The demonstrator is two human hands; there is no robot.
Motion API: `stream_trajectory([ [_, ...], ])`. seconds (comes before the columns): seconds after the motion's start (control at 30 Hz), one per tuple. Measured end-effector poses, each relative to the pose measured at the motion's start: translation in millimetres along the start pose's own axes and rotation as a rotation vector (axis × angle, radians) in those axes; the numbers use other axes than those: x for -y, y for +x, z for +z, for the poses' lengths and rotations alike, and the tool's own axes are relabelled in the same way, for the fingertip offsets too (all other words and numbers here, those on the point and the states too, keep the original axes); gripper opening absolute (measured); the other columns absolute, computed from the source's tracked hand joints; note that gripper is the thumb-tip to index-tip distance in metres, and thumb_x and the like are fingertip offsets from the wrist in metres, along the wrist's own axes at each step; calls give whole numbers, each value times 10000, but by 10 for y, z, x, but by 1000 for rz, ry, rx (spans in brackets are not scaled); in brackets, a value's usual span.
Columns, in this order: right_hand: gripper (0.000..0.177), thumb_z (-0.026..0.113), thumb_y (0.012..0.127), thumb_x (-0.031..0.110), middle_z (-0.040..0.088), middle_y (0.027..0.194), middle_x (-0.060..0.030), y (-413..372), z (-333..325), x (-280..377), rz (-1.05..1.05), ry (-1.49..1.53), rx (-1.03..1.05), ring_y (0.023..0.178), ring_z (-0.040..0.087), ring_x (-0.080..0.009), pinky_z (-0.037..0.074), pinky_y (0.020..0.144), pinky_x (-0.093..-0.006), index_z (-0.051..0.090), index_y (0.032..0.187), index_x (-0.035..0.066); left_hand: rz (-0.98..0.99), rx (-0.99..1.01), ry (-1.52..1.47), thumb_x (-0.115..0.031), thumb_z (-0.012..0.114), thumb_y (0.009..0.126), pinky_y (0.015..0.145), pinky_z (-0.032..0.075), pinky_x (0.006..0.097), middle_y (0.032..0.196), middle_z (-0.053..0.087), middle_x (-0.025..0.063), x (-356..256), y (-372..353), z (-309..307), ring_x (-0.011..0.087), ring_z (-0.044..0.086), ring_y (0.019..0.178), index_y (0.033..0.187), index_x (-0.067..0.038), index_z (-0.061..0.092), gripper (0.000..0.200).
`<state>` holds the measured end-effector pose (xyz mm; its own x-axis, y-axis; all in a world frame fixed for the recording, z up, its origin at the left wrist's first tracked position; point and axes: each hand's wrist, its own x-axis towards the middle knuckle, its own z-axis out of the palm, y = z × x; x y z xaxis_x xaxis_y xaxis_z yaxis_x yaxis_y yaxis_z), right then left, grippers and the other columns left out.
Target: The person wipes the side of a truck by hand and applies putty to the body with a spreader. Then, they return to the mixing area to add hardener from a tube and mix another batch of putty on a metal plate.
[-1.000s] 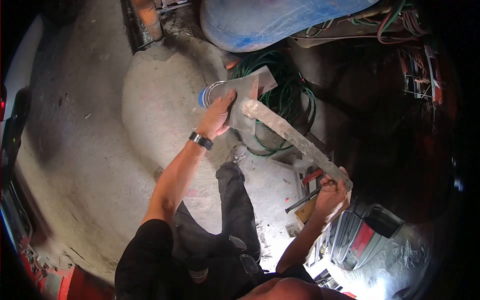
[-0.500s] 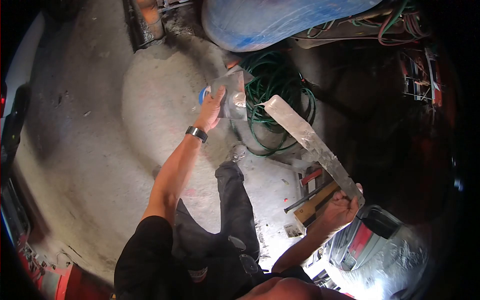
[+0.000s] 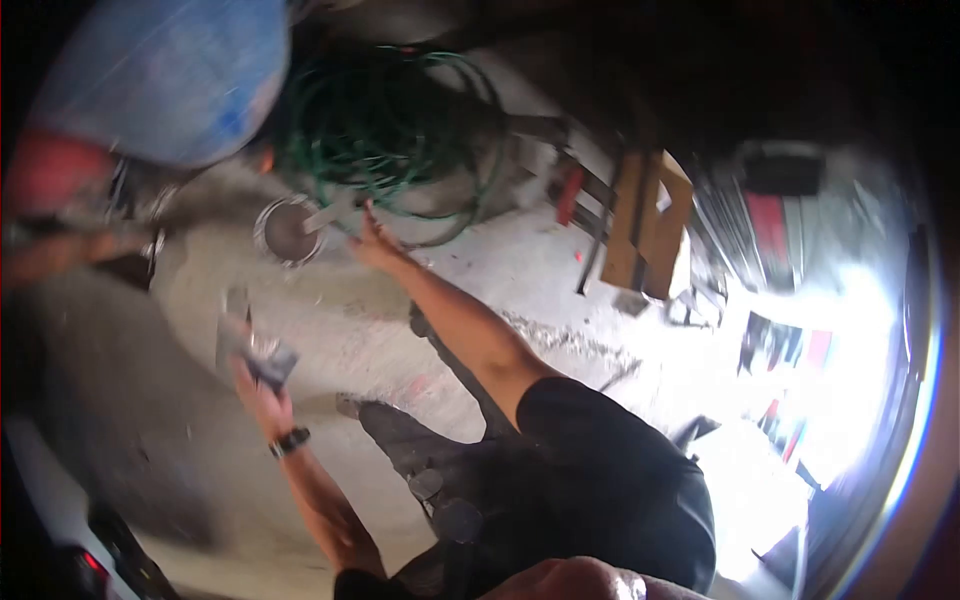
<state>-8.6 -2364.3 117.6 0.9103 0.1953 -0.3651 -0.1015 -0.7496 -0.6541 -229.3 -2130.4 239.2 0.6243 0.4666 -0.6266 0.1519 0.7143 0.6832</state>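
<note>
My left hand [image 3: 264,402], with a dark watch on its wrist, grips a flat, greyish, see-through sheet [image 3: 232,335]; a crumpled grey piece [image 3: 268,362] shows beside its fingers. To the right and farther forward, my right hand [image 3: 378,246] is closed on a pale strip [image 3: 328,215]. The strip looks short from this angle, and its far end overlaps the rim of a round container [image 3: 290,232] on the floor. Motion blur hides the exact finger positions. The two hands are apart.
A coiled green hose [image 3: 400,140] lies ahead, right of a large blue rounded object [image 3: 175,75]. Cardboard [image 3: 628,225] and a red-handled item [image 3: 569,192] lie on the right. Bright light floods the right side over a white surface [image 3: 745,490].
The view has swung right, shifting the hose and blue object left. My right hand has come forward, closer to my left, with the strip now near the round container. My left hand keeps the sheet.
</note>
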Motion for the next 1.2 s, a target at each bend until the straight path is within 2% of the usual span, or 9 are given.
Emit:
stream_trajectory([
  [0.1,578,576,840,160,615,1136,-274,-127,-307,-386,-261,-130,-335,939,571,-435,467,847,-511,429,1363,-36,-107,-159,41,-455,494,994,1034,415,395,1452,435,100,144,-240,-27,242,491,1256,1436,-17,381,633],
  [0.2,95,545,826,103,583,919,-190,-185,-1373,-893,-199,-141,-543,898,548,-387,455,764,-480,571,834,13,-204,-150,39,-459,507,987,1074,363,401,1472,402,85,294,-545,119,246,439,1301,1457,-41,352,648],
  [0.3,189,539,847,145,599,1037,-166,-89,-2319,-1440,42,-557,-1046,1006,543,-367,444,878,-459,602,963,11,-216,-20,-2,-450,517,984,1082,353,400,1447,433,68,529,-641,192,237,439,1298,1440,-55,386,617],
  [0.43,426,568,810,221,646,1030,-201,23,-3130,-3221,353,-731,-510,1052,562,-418,463,882,-478,577,1191,30,-318,-82,90,-452,505,989,968,463,390,1300,561,74,576,-779,542,211,558,1158,1351,-55,496,537],
  [0.47,543,543,874,283,590,1241,-198,23,-3229,-2814,730,-612,-365,1228,501,-366,408,1013,-442,469,1354,39,-293,8,114,-464,517,981,909,486,375,1234,591,82,578,-787,627,200,584,1088,1297,-50,537,521],
  [0.63,644,665,807,421,644,1103,-205,351,-3459,-2821,565,-603,-185,994,630,-356,514,846,-448,541,1253,-26,-426,-122,545,-559,601,905,775,490,333,1000,637,48,193,-994,1079,146,600,909,1070,-38,618,547],
  [0.8,740,765,657,610,638,793,-194,-122,-3470,-2334,595,-137,-649,660,689,-295,562,560,-452,607,1007,-23,-420,-77,118,-616,689,810,893,494,407,1088,623,65,266,-995,926,184,607,1034,1128,-51,575,659],
  [1.0,624,624,903,467,568,786,-95,-1357,-3151,-1404,367,718,-351,588,568,-229,486,471,-396,325,1377,192,-314,-4,83,-511,624,910,690,532,318,935,655,44,-439,-1625,1237,148,639,750,1112,-10,576,542],
  [1.2,440,558,969,296,623,1024,-102,-2066,-2630,-69,101,1247,-184,746,603,-210,519,610,-347,426,1359,139,-163,120,-83,-431,567,965,794,555,375,1017,665,83,-866,-2370,907,200,671,845,1174,5,565,483],
])
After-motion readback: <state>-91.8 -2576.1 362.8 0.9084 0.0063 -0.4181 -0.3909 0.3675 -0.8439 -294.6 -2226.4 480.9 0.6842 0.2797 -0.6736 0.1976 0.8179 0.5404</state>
